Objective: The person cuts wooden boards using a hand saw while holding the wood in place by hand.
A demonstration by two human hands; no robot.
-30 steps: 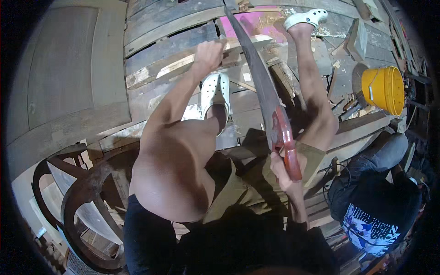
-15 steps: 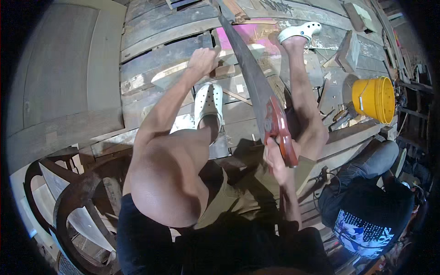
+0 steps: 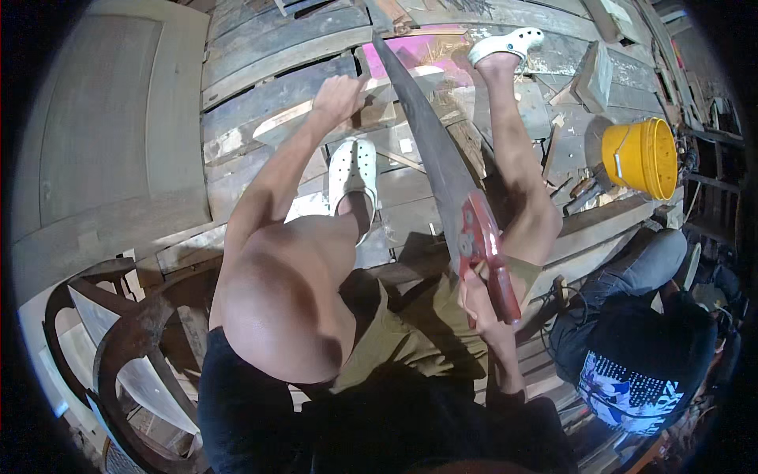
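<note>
I grip the red handle (image 3: 497, 276) of a handsaw with my right hand (image 3: 482, 300), low at the centre right. Its long dark blade (image 3: 426, 134) reaches away between my legs toward a pink patch (image 3: 383, 59) on the boards. My left hand (image 3: 338, 99) is closed on a pale wooden plank (image 3: 280, 118) lying across the work spot, left of the blade. White clogs (image 3: 351, 166) are on my feet; my left knee is bent up close below the camera.
A grey panelled door (image 3: 110, 118) stands at the left, above curved dark wooden frames (image 3: 142, 340). A yellow bucket (image 3: 636, 158), wood offcuts (image 3: 592, 75) and tools (image 3: 584, 193) are at the right. A person in dark clothing (image 3: 632, 355) is crouched at the lower right.
The saw and my right hand have drawn back toward me, most visibly in the last half second. My left hand remains on the plank; the view has shifted slightly.
</note>
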